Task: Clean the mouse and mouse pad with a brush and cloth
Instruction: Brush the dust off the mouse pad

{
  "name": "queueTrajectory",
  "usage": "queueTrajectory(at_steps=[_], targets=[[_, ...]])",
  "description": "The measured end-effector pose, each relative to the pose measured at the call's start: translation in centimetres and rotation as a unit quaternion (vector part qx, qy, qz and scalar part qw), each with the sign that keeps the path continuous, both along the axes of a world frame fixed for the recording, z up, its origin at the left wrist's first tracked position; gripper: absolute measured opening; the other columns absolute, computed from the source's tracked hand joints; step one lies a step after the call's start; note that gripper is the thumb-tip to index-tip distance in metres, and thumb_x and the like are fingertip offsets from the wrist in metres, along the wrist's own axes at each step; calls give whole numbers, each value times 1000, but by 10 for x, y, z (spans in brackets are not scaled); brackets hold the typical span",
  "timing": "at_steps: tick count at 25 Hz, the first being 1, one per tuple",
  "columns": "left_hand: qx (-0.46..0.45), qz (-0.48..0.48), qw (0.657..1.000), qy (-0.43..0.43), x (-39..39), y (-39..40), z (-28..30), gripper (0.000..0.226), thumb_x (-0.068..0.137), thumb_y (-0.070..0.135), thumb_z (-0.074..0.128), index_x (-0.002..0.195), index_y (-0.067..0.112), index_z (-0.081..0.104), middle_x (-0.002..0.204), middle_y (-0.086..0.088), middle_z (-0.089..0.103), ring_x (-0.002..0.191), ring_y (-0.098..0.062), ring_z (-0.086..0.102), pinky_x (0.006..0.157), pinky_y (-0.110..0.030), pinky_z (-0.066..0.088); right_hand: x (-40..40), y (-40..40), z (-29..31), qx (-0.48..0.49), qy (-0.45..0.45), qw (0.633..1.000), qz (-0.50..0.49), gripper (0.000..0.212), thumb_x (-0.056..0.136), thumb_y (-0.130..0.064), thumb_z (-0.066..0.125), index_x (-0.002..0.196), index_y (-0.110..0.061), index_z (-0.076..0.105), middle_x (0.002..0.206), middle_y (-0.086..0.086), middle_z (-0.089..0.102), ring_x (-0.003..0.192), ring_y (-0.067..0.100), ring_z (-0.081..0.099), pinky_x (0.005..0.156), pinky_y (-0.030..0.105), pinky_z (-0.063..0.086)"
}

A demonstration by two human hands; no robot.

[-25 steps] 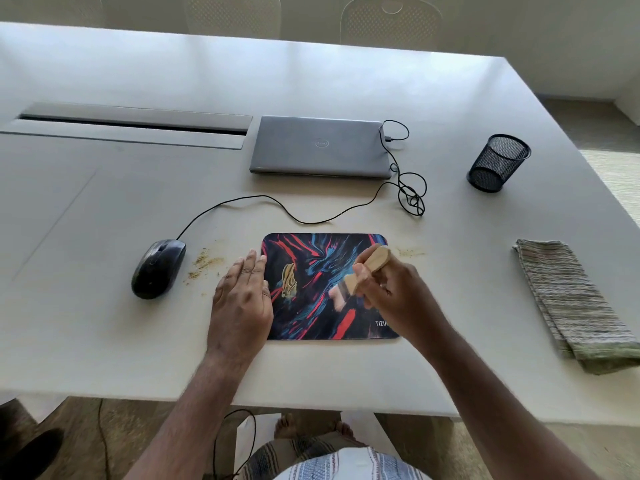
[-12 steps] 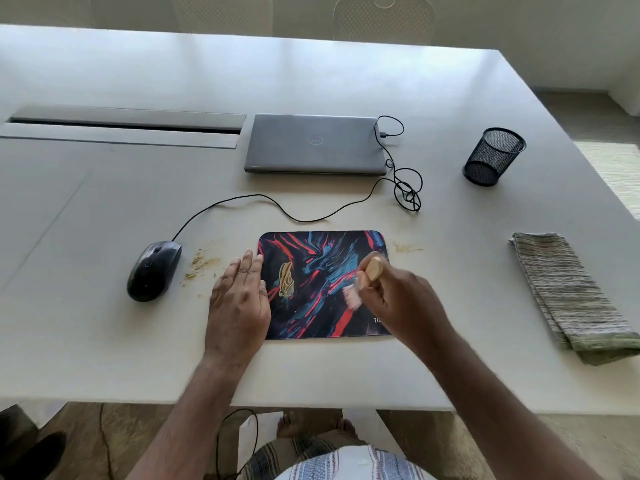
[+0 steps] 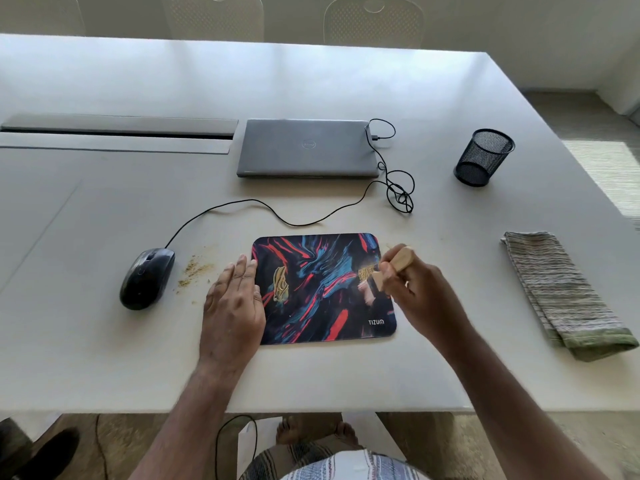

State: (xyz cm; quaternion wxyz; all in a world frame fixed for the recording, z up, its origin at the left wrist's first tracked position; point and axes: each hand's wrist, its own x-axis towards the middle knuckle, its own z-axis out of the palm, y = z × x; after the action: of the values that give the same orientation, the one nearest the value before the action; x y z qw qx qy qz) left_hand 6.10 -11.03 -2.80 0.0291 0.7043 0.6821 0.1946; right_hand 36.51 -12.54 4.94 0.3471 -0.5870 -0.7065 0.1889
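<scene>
Your right hand [image 3: 424, 299] grips small wooden-handled brush [image 3: 388, 270]; left hand [image 3: 233, 306] flat, pins colourful rectangular mouse pad [image 3: 322, 289]. Risk: hard strokes scatter crumbs onto white worktop [image 3: 346, 375].

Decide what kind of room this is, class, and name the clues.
Probably an office meeting room: a long white table with a built-in cable hatch, a closed laptop, a mesh pen cup, and chairs along the far side.

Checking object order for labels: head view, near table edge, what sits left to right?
mouse → crumbs → left hand → mouse pad → brush in right hand → cloth
</scene>
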Motion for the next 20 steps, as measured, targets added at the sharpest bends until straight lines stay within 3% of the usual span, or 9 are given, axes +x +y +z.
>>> queueTrajectory(at_steps=[3,5,8,10,12,15,20], targets=[[-3,1,1000,-3,-1,0,0,55,101,27,33,152,12,48,159,-7,45,148,-25,40,123,-41,27,-3,-7,2,-11,63,997,39,14,108,-33,50,94,-30,54,77,-4,65,61,16,66,60,37,55],[-2,0,1000,0,-1,0,-1,55,101,27,34,152,12,48,159,-7,45,148,-25,40,123,-40,27,-7,-14,-6,-24,43,997,65,13,105,-39,48,95,-34,53,79,-6,65,63,16,66,61,37,55],[-2,1,1000,1,0,0,-2,55,101,27,33,153,13,47,159,-7,45,148,-25,39,123,-39,25,9,-9,-12,-13,25,1000,-1,20,104,-44,44,95,-29,53,79,-3,65,64,19,66,63,40,54],[-2,2,1000,2,0,0,-2,55,101,27,33,153,13,47,160,-7,45,148,-25,40,123,-39,26,17,-5,-7,4,52,998,-21,20,104,-38,46,95,-23,55,79,-4,64,64,16,65,61,35,53],[-2,1,1000,-3,-1,1,-2,55,101,27,34,152,13,47,159,-7,45,148,-25,40,123,-40,27,15,-6,-4,-10,70,997,26,18,105,-29,48,94,-17,57,82,-7,62,66,13,67,61,29,52],[-2,1,1000,-4,-1,0,-2,55,100,26,34,152,13,48,159,-7,45,148,-25,40,123,-41,27,12,-5,-10,-53,27,994,88,18,106,-31,49,96,-18,56,85,-8,62,68,20,66,65,37,54],[-8,6,1000,-12,1,1,-1,55,100,27,35,152,14,49,159,-5,45,148,-25,40,123,-41,28,32,6,-1,-21,28,999,20,15,107,-14,53,94,-18,56,88,-6,60,68,20,60,64,36,49]])
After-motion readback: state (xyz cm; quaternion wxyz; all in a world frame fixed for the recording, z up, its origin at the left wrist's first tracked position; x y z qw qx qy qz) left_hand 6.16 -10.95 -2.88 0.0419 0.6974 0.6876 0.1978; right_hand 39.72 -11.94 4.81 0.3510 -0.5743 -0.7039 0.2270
